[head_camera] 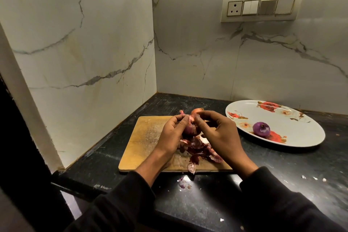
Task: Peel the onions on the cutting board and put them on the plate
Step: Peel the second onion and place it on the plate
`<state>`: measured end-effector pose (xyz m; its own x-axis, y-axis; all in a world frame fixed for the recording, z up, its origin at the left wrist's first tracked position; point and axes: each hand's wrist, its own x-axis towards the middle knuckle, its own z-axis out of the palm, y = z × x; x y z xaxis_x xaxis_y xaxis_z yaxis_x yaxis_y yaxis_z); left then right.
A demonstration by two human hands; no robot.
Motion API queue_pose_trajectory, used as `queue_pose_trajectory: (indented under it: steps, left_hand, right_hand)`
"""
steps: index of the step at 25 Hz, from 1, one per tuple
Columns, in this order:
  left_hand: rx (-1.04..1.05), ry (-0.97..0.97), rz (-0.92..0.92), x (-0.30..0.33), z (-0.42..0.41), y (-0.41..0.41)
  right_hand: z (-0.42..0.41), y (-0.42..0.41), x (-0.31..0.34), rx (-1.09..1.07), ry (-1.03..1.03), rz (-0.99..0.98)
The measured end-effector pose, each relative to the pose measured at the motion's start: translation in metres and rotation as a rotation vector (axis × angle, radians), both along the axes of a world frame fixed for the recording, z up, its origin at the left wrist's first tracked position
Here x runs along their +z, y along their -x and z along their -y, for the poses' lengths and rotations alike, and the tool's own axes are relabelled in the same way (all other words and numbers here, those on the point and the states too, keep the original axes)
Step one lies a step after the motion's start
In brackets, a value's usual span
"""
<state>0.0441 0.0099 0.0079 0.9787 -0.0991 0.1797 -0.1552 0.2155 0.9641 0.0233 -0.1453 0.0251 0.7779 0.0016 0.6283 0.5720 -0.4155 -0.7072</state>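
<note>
Dark sleeves lead to our hands above the cutting board (pixel 143 143): our left hand (pixel 170 133) grips the onion (pixel 190 128) steady while our right hand (pixel 220 132) pinches its skin, so peelings (pixel 203 151) drop onto the board. Right of the board, a peeled onion (pixel 261 128) waits on the plate (pixel 301 128).

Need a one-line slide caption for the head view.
Both hands, left hand and right hand, peel a red onion over the cutting board; one peeled onion sits on the floral plate.
</note>
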Motion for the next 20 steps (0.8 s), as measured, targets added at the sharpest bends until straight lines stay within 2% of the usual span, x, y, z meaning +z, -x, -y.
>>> queue_pose_trajectory:
  steps: [5,11,20]
  left_hand:
    - [0.003,-0.025,0.011,-0.0009,0.0010,-0.0007]
    - [-0.051,-0.005,0.029,0.0025,0.0026,0.0034]
    - [-0.086,-0.052,0.042,-0.0001,0.0012,0.0022]
  right_hand:
    - [0.0029,-0.0058,-0.0060,-0.041,-0.014,0.003]
    - [-0.0007,-0.0027,-0.0061,-0.226,0.110,0.150]
    - [0.0006,-0.0082,-0.0074,-0.256,0.001,-0.006]
